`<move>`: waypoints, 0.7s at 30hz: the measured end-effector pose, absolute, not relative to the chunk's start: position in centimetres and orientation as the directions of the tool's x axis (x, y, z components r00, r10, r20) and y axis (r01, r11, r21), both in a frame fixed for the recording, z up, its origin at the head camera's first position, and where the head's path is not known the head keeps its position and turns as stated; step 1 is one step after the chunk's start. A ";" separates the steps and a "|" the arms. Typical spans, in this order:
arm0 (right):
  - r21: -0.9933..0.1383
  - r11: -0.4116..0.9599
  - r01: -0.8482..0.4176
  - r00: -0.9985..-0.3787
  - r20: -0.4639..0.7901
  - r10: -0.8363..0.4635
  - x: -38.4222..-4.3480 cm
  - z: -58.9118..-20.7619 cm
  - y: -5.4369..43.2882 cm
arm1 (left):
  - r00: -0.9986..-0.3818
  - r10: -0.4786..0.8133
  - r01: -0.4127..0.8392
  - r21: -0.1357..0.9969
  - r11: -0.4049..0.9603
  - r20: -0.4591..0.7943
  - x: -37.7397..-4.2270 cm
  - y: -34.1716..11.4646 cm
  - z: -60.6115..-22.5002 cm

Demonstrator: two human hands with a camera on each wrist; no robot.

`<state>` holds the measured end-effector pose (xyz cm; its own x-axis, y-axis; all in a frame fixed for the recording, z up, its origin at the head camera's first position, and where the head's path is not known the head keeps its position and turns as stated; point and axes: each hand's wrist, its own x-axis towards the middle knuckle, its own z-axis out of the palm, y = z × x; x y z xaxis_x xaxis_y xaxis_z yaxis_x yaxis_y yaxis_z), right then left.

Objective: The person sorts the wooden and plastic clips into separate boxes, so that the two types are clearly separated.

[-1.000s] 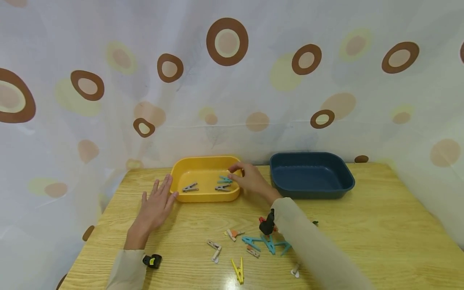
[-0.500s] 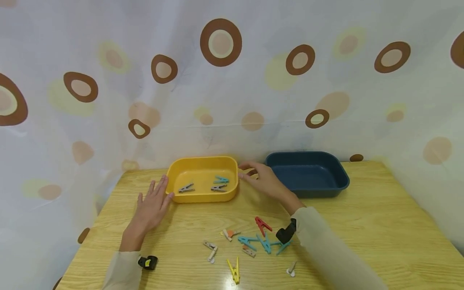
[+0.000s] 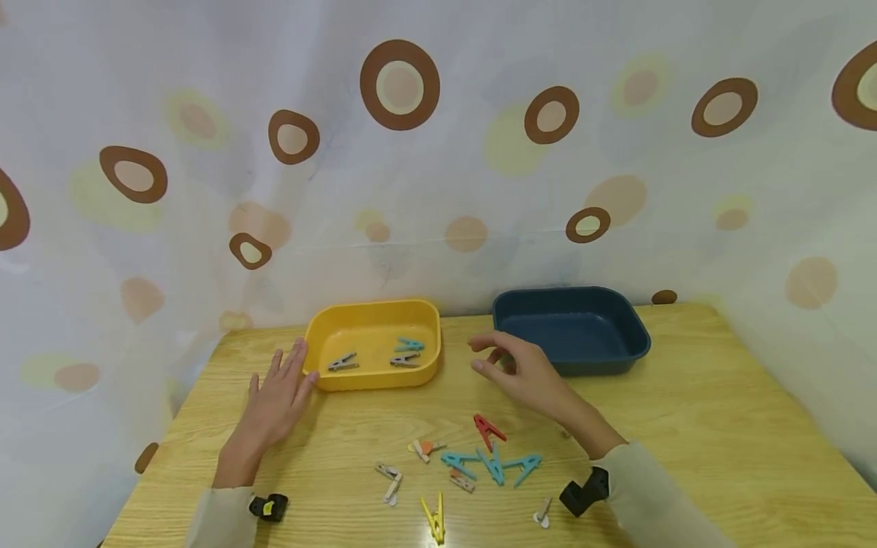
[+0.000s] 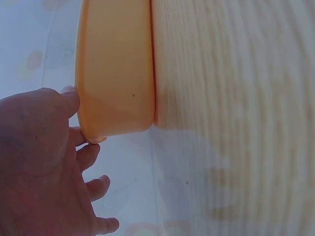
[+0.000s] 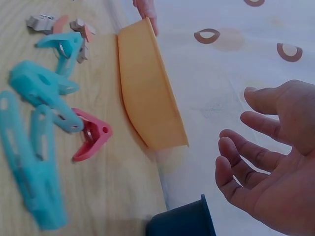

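Note:
My left hand rests at the left end of the yellow tray, fingers spread and straight; in the left wrist view its thumb and a fingertip touch the tray's rim. Inside the tray lie two grey clothespins and a teal clothespin. My right hand hovers between the yellow tray and the dark blue tray, overlapping the blue tray's front left corner in the head view. Its fingers are loosely bent, with nothing between them in the right wrist view.
On the wooden table lie a red clothespin, several teal clothespins, a yellow clothespin and several small wooden pegs. A patterned curtain hangs behind both trays.
My right hand has drawn back from the yellow tray, beside the teal clothespin, out over the rim and to the right. My left hand stays at the tray's left end. The head view has shifted slightly.

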<state>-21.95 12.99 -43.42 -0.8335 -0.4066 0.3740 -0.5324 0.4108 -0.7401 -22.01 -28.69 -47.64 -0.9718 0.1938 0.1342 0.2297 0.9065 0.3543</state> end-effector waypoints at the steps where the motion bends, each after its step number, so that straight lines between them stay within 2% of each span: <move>1: -0.744 0.405 -0.532 -0.834 0.376 -0.405 -21.7 -43.6 13.2 | -0.973 0.194 0.227 0.351 0.909 0.127 -22.0 -28.7 -47.6; 21: -0.783 0.413 -0.466 -0.872 0.325 -0.366 -17.5 -46.2 17.4 | -0.976 0.185 0.213 0.339 0.917 0.113 -22.2 -28.8 -47.7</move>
<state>-17.49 17.43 -46.21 -0.8718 -0.3663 0.3252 -0.4655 0.4129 -0.7828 -22.18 -28.83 -47.70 -0.9763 0.1849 0.1126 0.2127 0.9165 0.3388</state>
